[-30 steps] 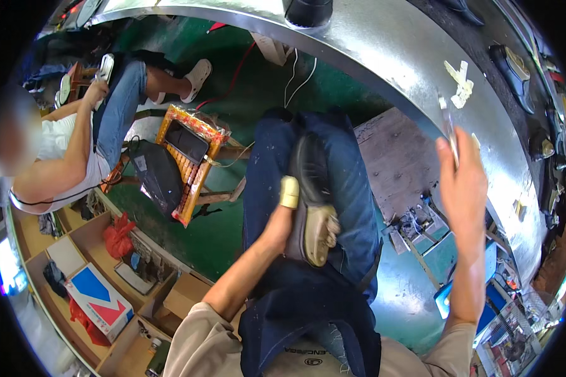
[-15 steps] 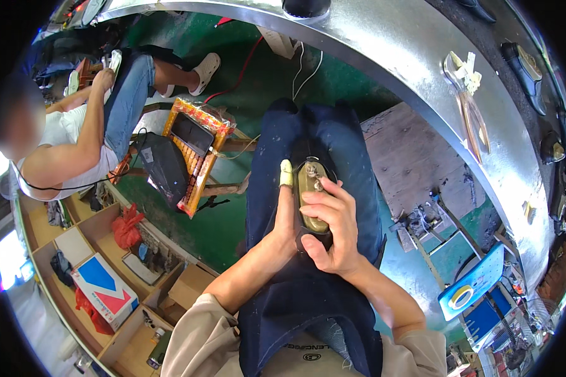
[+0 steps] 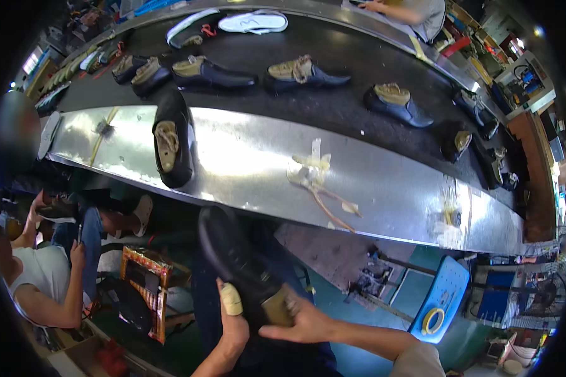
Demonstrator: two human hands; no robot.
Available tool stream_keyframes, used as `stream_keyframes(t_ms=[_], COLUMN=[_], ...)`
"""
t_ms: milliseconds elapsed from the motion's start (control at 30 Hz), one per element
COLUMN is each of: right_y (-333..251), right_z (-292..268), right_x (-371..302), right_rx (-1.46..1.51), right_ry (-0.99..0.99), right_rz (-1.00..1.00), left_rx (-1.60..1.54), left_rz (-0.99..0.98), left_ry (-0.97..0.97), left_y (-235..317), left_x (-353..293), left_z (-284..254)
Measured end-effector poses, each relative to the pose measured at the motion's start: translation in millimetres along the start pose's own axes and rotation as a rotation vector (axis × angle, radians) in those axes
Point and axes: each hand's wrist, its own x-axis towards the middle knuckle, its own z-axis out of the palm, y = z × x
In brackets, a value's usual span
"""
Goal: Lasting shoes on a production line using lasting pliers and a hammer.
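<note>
A black shoe (image 3: 223, 242) is held over my lap, toe pointing away toward the bench. Inside its opening shows an olive-coloured shoe last (image 3: 275, 309). Along the shoe's left side lies my left hand (image 3: 234, 323), a pale yellow cover on one digit; its other fingers are mostly hidden. My right hand (image 3: 308, 322) grips the heel end from the right, fingers against the last. Another black shoe with a last inside (image 3: 172, 138) stands on the metal ledge (image 3: 245, 147) beyond my hands. To its right on the ledge lies a pincer-like tool (image 3: 326, 198).
A dark belt (image 3: 339, 103) behind the ledge carries several black shoes on lasts and a white shoe (image 3: 253, 22). At the left a co-worker (image 3: 50, 292) sits holding things. A blue stool (image 3: 449, 286) with a yellow tape roll (image 3: 432, 321) stands at the right.
My view has lifted from my lap toward the bench. The shoe has turned from last-side up to tilted, toe away, and my right hand has shifted to its heel end.
</note>
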Motion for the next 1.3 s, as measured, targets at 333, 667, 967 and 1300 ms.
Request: stream_keyframes(t_ms=[333, 667, 967, 1300], right_y=[-141, -99, -33, -29], right_z=[-324, -278, -161, -89], right_x=[85, 121, 52, 49], right_rx=[0.086, -0.748, -1.302, -0.315], right_ry=[0.917, 0.734, 0.882, 0.643], right_rz=[-0.013, -0.106, -0.175, 0.009], left_rx=[0.766, 0.575, 0.080, 0.633], left_rz=[0.883, 0.851, 0.410, -0.421], left_ry=[0.138, 0.268, 0.026, -0.135], left_y=[133, 155, 203, 134], left_x=[109, 228, 36, 83], left_z=[24, 35, -72, -81])
